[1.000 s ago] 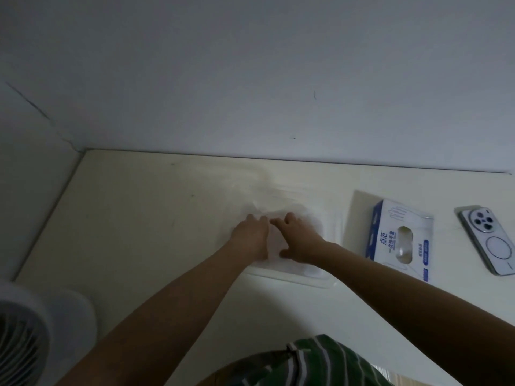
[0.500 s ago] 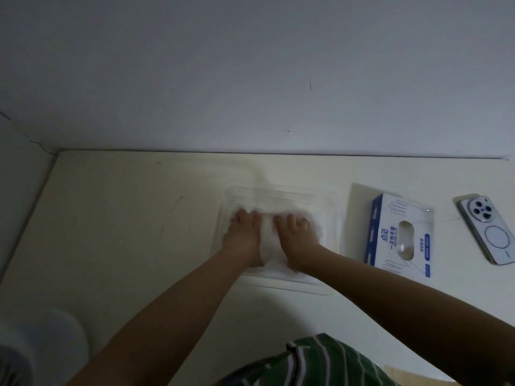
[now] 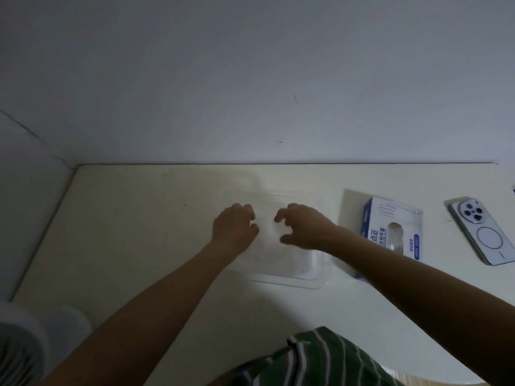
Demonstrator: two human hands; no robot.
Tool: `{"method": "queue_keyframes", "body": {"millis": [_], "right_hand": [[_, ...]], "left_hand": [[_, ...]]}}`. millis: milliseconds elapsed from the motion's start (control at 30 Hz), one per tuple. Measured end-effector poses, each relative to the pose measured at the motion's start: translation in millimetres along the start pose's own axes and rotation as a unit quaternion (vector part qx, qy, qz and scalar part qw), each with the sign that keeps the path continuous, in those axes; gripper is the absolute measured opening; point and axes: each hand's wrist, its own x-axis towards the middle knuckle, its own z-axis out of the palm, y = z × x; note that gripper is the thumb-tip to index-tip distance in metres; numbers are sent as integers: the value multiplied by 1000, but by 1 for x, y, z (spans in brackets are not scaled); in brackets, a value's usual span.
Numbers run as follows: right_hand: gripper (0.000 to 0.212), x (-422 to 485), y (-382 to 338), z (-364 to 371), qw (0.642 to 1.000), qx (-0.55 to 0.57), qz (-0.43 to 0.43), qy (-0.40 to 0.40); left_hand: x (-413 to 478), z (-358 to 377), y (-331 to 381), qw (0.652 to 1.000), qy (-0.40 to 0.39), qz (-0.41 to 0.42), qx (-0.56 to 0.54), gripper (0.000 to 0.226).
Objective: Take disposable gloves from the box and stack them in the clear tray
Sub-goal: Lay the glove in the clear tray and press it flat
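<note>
Left hand [image 3: 235,227] and right hand [image 3: 302,228] curl over the tray [image 3: 320,280] at the middle of the table [image 3: 133,246]. I cannot tell whether they pinch the gloves [image 3: 281,257]. The clinging film could lift out with the fingers and spoil the stack.

Left hand [image 3: 235,228] and right hand [image 3: 305,228], fingers [image 3: 248,213] curled, over gloves [image 3: 281,257] in clear tray [image 3: 320,282]; glove box [image 3: 401,218] and phone [image 3: 483,232] rightward.

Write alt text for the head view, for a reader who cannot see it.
The left hand and right hand, fingers curled, are over a clear tray of pale gloves on a cream table; whether they grip a glove cannot be told. A blue-and-white glove box and a phone, back up, lie to the tray's right.
</note>
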Motion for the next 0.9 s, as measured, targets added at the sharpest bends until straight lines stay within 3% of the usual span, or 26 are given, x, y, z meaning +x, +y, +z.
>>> {"method": "queue_keyframes", "body": {"millis": [100,233,367,467,500,600,800,900], "right_hand": [[23,-16,21,-28,992,79,19,91],[15,-41,75,-41,975,106,89,172],[11,-73,136,-21,964,98,191,156],[7,-94,171,4,956,79,254,124],[17,-97,177,11,955,75,264,114],[37,-99,188,31,963,24,253,91],[20,-95,196,39,971,-43,209,111],[15,-99,205,26,968,48,174,172]], "left_hand": [[0,-14,32,998,49,24,-41,16],[5,-18,95,986,49,118,-103,14],[7,-3,159,966,-25,196,-166,13],[12,23,197,960,-107,214,-146,18],[14,32,205,959,-135,217,-125,25],[18,60,222,953,-206,210,-77,55],[19,91,231,963,-200,173,-57,80],[23,94,231,961,-209,162,-78,88]]}}
